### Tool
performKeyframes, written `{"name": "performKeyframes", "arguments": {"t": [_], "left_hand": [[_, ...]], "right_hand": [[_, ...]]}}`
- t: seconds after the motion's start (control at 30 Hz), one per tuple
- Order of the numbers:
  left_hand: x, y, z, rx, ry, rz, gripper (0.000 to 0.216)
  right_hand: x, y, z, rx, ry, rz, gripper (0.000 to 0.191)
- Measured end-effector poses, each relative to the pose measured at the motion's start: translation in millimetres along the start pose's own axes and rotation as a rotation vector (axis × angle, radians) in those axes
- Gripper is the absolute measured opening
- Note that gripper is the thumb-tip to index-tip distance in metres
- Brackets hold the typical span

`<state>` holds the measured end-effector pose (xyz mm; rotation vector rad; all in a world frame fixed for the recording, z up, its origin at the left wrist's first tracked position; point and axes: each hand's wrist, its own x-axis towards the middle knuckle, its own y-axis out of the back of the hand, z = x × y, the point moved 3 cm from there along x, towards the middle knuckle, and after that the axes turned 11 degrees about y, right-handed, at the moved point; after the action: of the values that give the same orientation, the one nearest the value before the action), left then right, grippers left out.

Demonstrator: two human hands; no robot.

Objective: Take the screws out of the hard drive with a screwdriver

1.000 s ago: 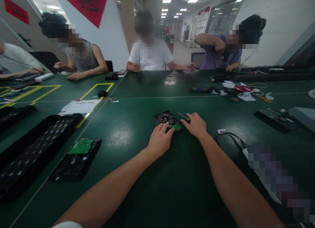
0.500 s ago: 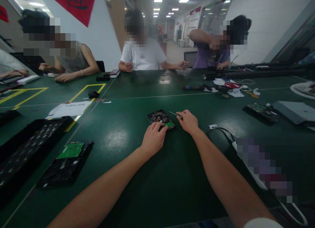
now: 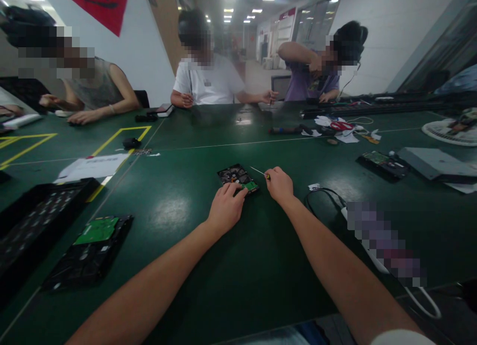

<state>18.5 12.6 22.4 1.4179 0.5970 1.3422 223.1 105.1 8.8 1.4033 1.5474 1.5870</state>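
A hard drive (image 3: 235, 173), dark with a green circuit board along its near right side, lies on the green table in front of me. My left hand (image 3: 226, 206) has its fingers curled over the near edge of the drive, steadying it against the table. Just to the right, my right hand (image 3: 279, 185) is closed around a screwdriver (image 3: 260, 172). Its thin metal shaft points left, with the tip close to the drive's far right corner but apart from it. The handle is mostly hidden in the fingers.
Another hard drive (image 3: 91, 250) lies at left beside a black tray (image 3: 80, 191); a third (image 3: 382, 165) is at right near a grey box (image 3: 439, 162). A power strip (image 3: 367, 243) with a cable lies right of my arm. Several people sit across the table.
The camera view has swung slightly right, so everything sits further left. My hands, the hard drive and the screwdriver keep nearly the same positions relative to each other.
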Motion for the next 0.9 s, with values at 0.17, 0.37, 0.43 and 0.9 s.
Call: {"name": "performKeyframes", "arguments": {"t": [0.17,0.37,0.43,0.9], "left_hand": [[-0.1,-2.3,-0.3,0.012,-0.016,0.001,0.037],[-0.6,-5.0,-2.5,-0.006,-0.028,0.006,0.039],[-0.4,-4.7,-2.4,-0.010,-0.035,0.007,0.037],[-5.5,1.2,14.2,-0.043,-0.048,-0.010,0.023]], "right_hand": [[-16.5,4.5,-7.1,0.021,0.024,-0.018,0.022],[-15.8,13.1,-8.4,0.035,0.006,-0.058,0.020],[-14.1,13.8,-7.3,0.034,0.002,-0.063,0.019],[-7.6,5.9,0.3,0.055,-0.046,-0.048,0.017]]}}
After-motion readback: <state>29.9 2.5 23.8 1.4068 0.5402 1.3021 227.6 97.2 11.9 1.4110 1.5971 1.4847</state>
